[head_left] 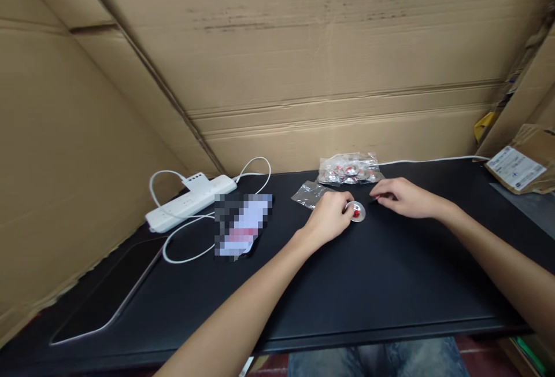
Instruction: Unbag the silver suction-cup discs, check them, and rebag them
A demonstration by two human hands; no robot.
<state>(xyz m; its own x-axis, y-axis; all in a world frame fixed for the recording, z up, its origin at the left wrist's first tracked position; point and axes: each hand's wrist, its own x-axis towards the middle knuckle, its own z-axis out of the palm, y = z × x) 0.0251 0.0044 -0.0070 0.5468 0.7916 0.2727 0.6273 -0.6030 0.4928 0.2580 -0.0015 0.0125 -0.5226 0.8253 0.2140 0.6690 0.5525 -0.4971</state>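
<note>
Metal disc (357, 212) lies pinched at left hand (330, 217) fingertips; right hand (401, 198), loosely curled, rests just beside it.

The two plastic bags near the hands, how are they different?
The fuller bag bulges with small silver-and-red pieces; the flat bag looks empty and lies limp. The fuller bag sits further back by the cardboard wall, untouched; the flat bag lies closer, right beside the left hand, which holds a round silver piece. Both are clear plastic and rest on the black table.
</note>
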